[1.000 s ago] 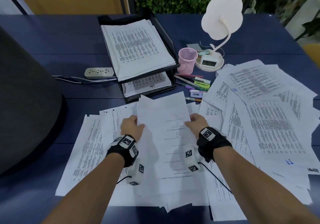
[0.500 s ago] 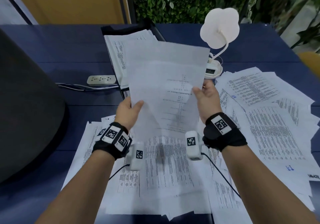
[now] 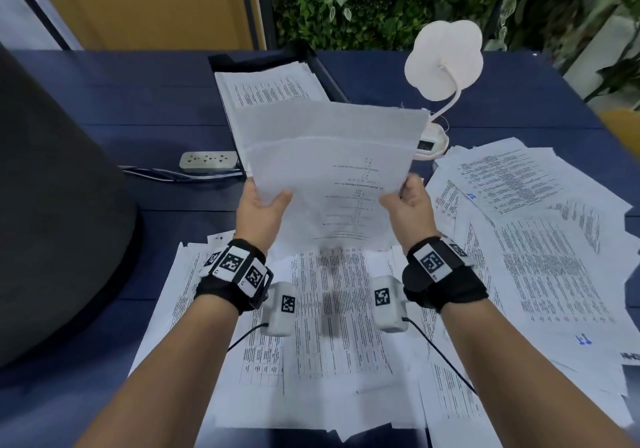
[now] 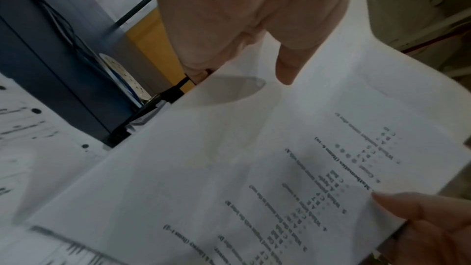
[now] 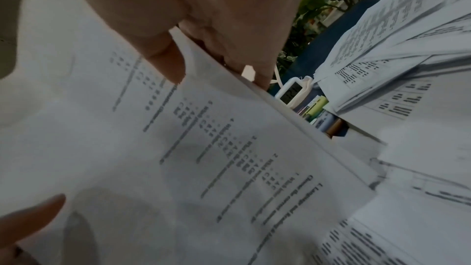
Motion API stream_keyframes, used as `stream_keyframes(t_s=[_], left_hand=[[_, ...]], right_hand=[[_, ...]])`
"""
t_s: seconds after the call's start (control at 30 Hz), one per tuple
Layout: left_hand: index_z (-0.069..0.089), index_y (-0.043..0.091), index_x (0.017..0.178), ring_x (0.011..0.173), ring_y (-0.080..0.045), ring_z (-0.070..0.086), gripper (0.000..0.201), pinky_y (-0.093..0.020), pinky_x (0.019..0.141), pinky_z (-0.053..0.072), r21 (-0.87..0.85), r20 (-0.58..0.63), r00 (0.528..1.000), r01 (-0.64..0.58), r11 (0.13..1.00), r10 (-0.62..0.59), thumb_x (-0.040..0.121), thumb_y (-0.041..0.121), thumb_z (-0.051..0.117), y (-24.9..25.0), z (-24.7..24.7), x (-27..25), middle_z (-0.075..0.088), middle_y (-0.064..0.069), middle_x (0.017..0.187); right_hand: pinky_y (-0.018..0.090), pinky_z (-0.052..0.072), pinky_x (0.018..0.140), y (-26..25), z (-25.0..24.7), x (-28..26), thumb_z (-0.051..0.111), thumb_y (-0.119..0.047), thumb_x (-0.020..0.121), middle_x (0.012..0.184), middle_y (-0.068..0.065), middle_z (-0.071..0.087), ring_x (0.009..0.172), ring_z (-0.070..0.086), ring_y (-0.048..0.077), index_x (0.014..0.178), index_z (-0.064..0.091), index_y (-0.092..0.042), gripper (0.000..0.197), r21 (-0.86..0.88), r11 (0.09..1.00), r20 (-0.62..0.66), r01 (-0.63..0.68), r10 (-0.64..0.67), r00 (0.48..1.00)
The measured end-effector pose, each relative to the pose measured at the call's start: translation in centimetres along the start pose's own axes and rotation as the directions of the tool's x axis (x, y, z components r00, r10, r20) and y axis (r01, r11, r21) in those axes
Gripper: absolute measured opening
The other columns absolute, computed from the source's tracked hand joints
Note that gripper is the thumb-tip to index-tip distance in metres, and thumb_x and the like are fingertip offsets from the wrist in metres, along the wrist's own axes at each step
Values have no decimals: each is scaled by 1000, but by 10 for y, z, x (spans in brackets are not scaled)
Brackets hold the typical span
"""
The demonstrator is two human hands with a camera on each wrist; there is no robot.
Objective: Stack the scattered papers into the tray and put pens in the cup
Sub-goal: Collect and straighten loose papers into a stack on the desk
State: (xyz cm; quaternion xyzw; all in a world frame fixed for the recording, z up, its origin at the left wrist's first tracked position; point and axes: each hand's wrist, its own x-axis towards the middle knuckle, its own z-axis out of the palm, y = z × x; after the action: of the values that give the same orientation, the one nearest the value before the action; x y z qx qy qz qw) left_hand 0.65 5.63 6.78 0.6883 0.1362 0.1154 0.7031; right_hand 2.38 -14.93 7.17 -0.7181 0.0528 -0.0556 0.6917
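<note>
While I hold a small sheaf of papers [image 3: 329, 170] up above the desk [image 3: 104, 108], my left hand [image 3: 259, 212] pinches its left edge, thumb on top, and my right hand [image 3: 412, 212] pinches the right edge likewise. Beyond the sheaf sits the black tray [image 3: 322, 70], already stacked with printed pages. More loose sheets [image 3: 540, 240] cover the desk below and to my right, where some markers [image 5: 316, 108] lie beside a white lamp [image 3: 445, 56].
</note>
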Motion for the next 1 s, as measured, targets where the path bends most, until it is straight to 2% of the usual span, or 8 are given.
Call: stream_keyframes(t_s=[0.07, 0.23, 0.37, 0.53, 0.7, 0.83, 0.93, 1.0], left_hand=[[45, 10, 129, 99, 1, 60, 43, -13, 89, 47, 4, 31, 1000, 5, 1000, -5, 90, -1, 57, 1, 4, -1, 60, 0, 118], [47, 11, 127, 110, -9, 57, 39, -29, 104, 43, -29, -9, 1000, 17, 999, -18, 91, 3, 57, 3, 11, -1, 59, -1, 123], [51, 6, 125, 100, -5, 59, 31, -10, 85, 48, -5, -6, 1000, -21, 1000, 21, 94, 2, 52, 11, 10, 1, 61, -3, 119], [44, 5, 134, 120, -24, 56, 43, -41, 106, 41, -148, -85, 996, -12, 989, 0, 93, 15, 55, 23, -5, 10, 58, -12, 130], [43, 8, 131, 107, -13, 62, 37, -27, 98, 48, -240, -91, 994, 44, 970, -67, 97, 21, 50, 22, -14, 19, 59, -7, 124], [46, 17, 122, 112, -28, 60, 25, -44, 93, 50, -389, 75, 990, 139, 911, -119, 97, 11, 48, 9, -13, 17, 59, -11, 122], [43, 21, 116, 113, -33, 58, 34, -48, 96, 47, -316, -64, 987, 121, 941, -149, 90, 6, 59, -3, -17, 17, 58, -12, 117], [33, 22, 131, 115, -25, 56, 61, -46, 104, 43, -169, -212, 970, 85, 982, -121, 83, 6, 66, -8, -25, 18, 53, -11, 128]], right_hand=[[30, 49, 89, 3, 2, -1, 49, 11, 85, 100, -1, 63, 94, 60, 14, 95, 51, -25, 37, -1, 1000, 24, 2, -2, 1000], [19, 46, 74, 1, 5, 2, 47, 8, 87, 89, -8, 58, 82, 56, 8, 91, 45, -22, 31, -44, 999, -11, 25, -26, 1000], [29, 49, 88, 7, -1, 4, 52, 1, 88, 102, -2, 63, 95, 60, 15, 104, 52, -17, 24, -97, 995, -7, -25, 25, 1000], [29, 51, 80, 23, -15, 1, 69, -21, 84, 101, 4, 71, 87, 66, 16, 103, 67, -14, 21, -133, 974, -10, -183, 183, 983], [39, 53, 77, 24, -20, -4, 62, -6, 88, 76, 7, 67, 65, 62, 22, 76, 58, -16, 16, 343, 892, -31, -296, 326, 945], [37, 57, 74, 10, -9, -2, 58, -10, 92, 99, 12, 69, 80, 68, 24, 109, 60, -4, 19, 465, 831, 36, -304, 326, 945], [24, 51, 64, 2, -10, 1, 63, -16, 89, 88, 7, 65, 69, 62, 17, 96, 62, -7, 11, 306, 918, -63, -251, 282, 957], [23, 47, 67, 2, -16, 4, 63, -13, 89, 80, 0, 61, 67, 57, 11, 84, 59, -12, 6, 170, 966, -116, -194, 215, 970]])
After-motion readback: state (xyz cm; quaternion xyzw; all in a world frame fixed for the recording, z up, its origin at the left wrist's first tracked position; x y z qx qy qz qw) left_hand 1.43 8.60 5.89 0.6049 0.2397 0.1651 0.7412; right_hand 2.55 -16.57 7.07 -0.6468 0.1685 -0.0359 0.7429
